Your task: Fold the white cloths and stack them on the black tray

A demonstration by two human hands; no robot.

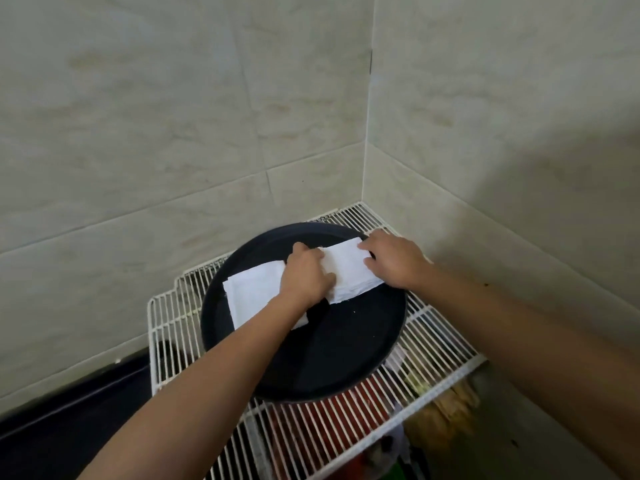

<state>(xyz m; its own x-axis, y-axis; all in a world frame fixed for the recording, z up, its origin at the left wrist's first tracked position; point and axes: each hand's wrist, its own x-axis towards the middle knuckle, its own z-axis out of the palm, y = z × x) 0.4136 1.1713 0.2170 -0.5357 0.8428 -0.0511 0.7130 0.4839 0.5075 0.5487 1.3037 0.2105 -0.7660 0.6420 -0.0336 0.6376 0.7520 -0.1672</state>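
Checker: Step in hand?

Log: Folding, judged mid-fold. White cloth point(349, 275) lies across black tray's point(346, 358) far half. Your left hand point(306, 271) pinches its middle, and your right hand point(391, 261) curls round its right end. Next: bring the 2 ends together and square the edges.

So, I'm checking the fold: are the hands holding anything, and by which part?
Both hold the white cloth on the black tray: the left hand grips near its middle, the right hand its right end.

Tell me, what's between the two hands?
The cloth on the tray lies between the left hand and right hand, in the head view.
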